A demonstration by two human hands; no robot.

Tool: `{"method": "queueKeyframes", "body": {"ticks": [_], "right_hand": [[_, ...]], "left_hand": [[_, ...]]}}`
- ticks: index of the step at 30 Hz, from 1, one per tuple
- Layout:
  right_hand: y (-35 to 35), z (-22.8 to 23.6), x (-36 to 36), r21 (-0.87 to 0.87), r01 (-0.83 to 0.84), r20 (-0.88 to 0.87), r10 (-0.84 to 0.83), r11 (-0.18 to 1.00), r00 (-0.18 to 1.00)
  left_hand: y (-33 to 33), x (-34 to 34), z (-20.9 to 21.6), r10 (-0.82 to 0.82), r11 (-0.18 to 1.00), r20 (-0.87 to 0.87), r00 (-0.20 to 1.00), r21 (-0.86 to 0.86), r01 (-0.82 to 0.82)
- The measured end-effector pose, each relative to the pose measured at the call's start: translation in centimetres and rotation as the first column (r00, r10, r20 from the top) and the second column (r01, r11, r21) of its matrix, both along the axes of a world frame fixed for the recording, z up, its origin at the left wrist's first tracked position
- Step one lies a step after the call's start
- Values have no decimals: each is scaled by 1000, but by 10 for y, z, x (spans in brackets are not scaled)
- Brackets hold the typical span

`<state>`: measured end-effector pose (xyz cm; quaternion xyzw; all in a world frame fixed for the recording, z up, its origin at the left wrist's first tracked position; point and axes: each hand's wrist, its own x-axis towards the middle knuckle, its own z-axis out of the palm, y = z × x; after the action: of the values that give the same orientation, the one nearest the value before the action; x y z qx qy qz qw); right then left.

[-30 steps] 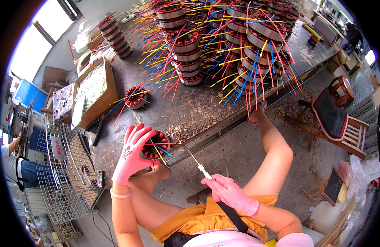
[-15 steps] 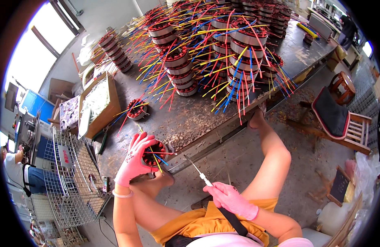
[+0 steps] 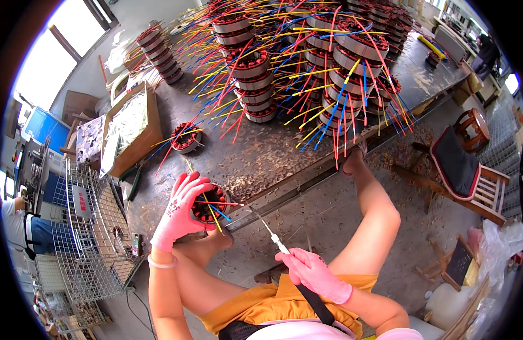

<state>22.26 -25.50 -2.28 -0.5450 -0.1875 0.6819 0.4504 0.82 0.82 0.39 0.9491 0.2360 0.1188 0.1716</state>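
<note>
In my pink-gloved left hand (image 3: 181,208), a motor stator (image 3: 203,213) with red-wound coils is gripped by its side at the bench's front edge. Its open ring is turned toward me, and red, blue and yellow leads stick out from it. My pink-gloved right hand (image 3: 317,274) is closed around a slim tool (image 3: 279,242) with a white shaft and a thin metal tip. That tip points up and left toward the stator, a little apart from it. Fingers hide the tool's grip. Another stator (image 3: 186,139) lies on the bench beyond my left hand.
Tall stacks of stators (image 3: 253,90) with trailing leads crowd the bench (image 3: 238,148). Left of them stand a cardboard box (image 3: 141,148) and green-handled pliers (image 3: 135,185). A wire rack (image 3: 88,243) is at left. A padded chair (image 3: 457,164) stands right. Other people appear at both far sides.
The whole view has shifted slightly, with the bench things sitting higher in it. Both hands keep their holds, and the tool stays at much the same distance from the stator.
</note>
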Motion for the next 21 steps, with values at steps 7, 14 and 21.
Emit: {"method": "queueKeyframes", "body": {"ticks": [7, 14, 21], "right_hand": [[-9, -8, 11, 68, 40, -58, -36, 997, 998], [-16, 5, 29, 47, 66, -48, -64, 997, 997], [-20, -4, 38, 87, 93, -98, -84, 992, 992]], "left_hand": [[-4, -8, 1, 58, 998, 79, 995, -39, -55], [46, -23, 50, 249, 939, 162, 955, 203, -279], [125, 3, 10, 508, 844, 405, 761, -58, -533]]}}
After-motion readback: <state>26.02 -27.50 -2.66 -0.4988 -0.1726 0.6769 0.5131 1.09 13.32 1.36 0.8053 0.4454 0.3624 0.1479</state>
